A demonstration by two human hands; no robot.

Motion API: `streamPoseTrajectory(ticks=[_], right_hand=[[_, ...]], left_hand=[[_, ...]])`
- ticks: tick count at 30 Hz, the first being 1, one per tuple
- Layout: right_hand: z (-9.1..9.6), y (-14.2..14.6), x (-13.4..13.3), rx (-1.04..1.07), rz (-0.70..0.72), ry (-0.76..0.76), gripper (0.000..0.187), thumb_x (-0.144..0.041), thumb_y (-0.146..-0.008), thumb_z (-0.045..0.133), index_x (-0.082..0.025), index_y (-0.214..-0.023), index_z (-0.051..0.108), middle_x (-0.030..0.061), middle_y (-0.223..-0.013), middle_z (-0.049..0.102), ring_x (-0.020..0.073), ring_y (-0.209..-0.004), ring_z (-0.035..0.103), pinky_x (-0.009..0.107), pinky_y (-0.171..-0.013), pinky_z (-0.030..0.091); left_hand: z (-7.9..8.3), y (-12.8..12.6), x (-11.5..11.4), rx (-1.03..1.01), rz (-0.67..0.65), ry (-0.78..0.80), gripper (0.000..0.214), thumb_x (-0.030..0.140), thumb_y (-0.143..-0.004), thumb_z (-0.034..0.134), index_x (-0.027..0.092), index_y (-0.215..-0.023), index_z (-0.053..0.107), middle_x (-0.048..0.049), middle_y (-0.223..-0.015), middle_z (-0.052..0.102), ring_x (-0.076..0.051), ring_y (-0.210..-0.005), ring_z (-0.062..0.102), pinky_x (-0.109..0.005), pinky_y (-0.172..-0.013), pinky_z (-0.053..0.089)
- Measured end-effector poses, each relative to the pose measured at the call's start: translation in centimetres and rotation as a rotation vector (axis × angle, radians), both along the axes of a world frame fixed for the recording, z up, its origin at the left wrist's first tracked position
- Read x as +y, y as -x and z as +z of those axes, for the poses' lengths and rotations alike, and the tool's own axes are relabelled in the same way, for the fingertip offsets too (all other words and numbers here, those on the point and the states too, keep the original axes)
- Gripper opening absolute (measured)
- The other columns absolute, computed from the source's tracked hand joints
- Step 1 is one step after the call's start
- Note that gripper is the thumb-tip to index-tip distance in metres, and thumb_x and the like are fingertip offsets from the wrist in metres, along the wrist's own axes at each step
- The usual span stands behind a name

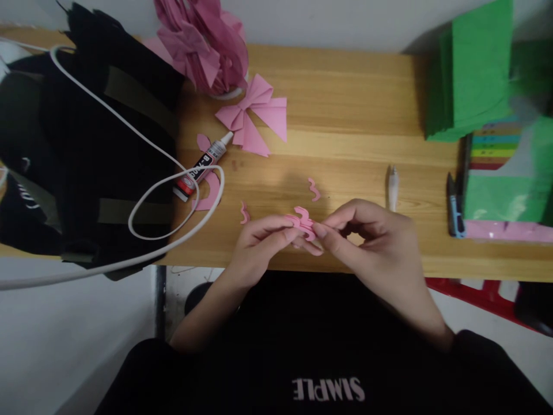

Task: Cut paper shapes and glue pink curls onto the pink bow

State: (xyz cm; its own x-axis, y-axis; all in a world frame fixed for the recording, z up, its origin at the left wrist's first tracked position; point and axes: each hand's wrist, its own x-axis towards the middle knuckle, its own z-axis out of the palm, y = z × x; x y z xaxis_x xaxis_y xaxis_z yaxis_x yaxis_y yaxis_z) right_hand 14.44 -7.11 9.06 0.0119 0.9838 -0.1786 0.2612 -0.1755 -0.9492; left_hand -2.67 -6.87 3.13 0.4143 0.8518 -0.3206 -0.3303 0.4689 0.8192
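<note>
Between both hands, near the table's front edge, is a small pink cutout with curved edges [303, 218], made of paper or foam. My left hand [263, 245] pinches its left side between thumb and fingers. From the right, the thumb and forefinger of my right hand [374, 239] grip its other side. Part of the cutout is hidden behind the fingertips. Just beyond the hands lies a wavy pink scrap [314, 189]. A second wavy scrap [245, 212] rests left of my left hand.
At left, a black bag [108, 127] lies under a looping white cable [177, 233]. Near it are a glue tube [203, 167], a pink bow [253, 115] and a pink bundle [207, 49]. Rightward are a white pen-like tool [393, 189], a utility knife [454, 207] and green sheets [479, 75].
</note>
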Motion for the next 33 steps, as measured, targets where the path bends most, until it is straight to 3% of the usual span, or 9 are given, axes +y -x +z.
streamPoseTrajectory(ticks=[8, 13, 17, 21, 27, 33], right_hand=[[0.02, -0.05, 0.00, -0.006, 0.037, -0.015, 0.015, -0.018, -0.082, 0.077, -0.020, -0.071, 0.068, -0.0030, -0.065, 0.072, 0.0106, -0.054, 0.063, 0.022, -0.049, 0.051], [0.20, -0.14, -0.30, -0.053, 0.071, -0.060, 0.012, -0.017, -0.083, 0.075, -0.021, -0.074, 0.070, -0.0031, -0.067, 0.072, 0.0100, -0.055, 0.061, 0.022, -0.049, 0.049], [0.38, -0.14, -0.44, -0.078, 0.077, -0.062, 0.010, -0.018, -0.084, 0.074, -0.020, -0.076, 0.070, -0.0026, -0.069, 0.072, 0.0108, -0.058, 0.062, 0.022, -0.050, 0.048], [0.45, -0.15, -0.49, -0.085, 0.076, -0.075, 0.010, -0.018, -0.085, 0.074, -0.020, -0.076, 0.069, -0.0024, -0.069, 0.072, 0.0111, -0.061, 0.063, 0.023, -0.052, 0.049], [0.65, -0.24, -0.54, -0.111, 0.084, -0.106, 0.011, -0.019, -0.086, 0.073, -0.020, -0.076, 0.069, -0.0024, -0.067, 0.071, 0.0111, -0.059, 0.062, 0.024, -0.053, 0.048], [0.73, -0.24, -0.43, -0.133, 0.087, -0.090, 0.010, -0.022, -0.087, 0.073, -0.021, -0.077, 0.070, -0.0014, -0.071, 0.074, 0.0133, -0.062, 0.065, 0.026, -0.053, 0.050]], left_hand=[[0.14, 0.05, 0.06, 0.025, 0.003, 0.022, 0.013, 0.034, -0.088, 0.068, 0.025, -0.091, 0.078, -0.0022, -0.087, 0.079, -0.021, -0.086, 0.076, -0.035, -0.082, 0.061], [0.09, 0.18, 0.13, 0.022, 0.077, -0.079, 0.012, 0.022, -0.087, 0.070, 0.029, -0.086, 0.079, 0.0011, -0.091, 0.079, -0.017, -0.103, 0.072, -0.031, -0.098, 0.055], [0.13, 0.26, 0.07, 0.072, 0.074, -0.093, 0.010, 0.027, -0.087, 0.069, 0.027, -0.087, 0.079, -0.0018, -0.090, 0.079, -0.020, -0.106, 0.072, -0.037, -0.103, 0.053], [0.21, 0.31, -0.05, 0.071, 0.072, -0.115, 0.011, 0.026, -0.088, 0.069, 0.029, -0.090, 0.079, -0.0012, -0.092, 0.079, -0.020, -0.105, 0.072, -0.037, -0.103, 0.053], [0.33, 0.34, -0.11, -0.023, 0.059, -0.151, 0.027, 0.014, -0.092, 0.063, 0.036, -0.097, 0.079, 0.0060, -0.095, 0.079, -0.011, -0.102, 0.071, -0.024, -0.098, 0.053], [0.18, 0.34, -0.03, 0.049, 0.055, -0.140, 0.014, 0.023, -0.090, 0.067, 0.028, -0.092, 0.079, -0.0001, -0.093, 0.079, -0.018, -0.100, 0.073, -0.033, -0.096, 0.056]])
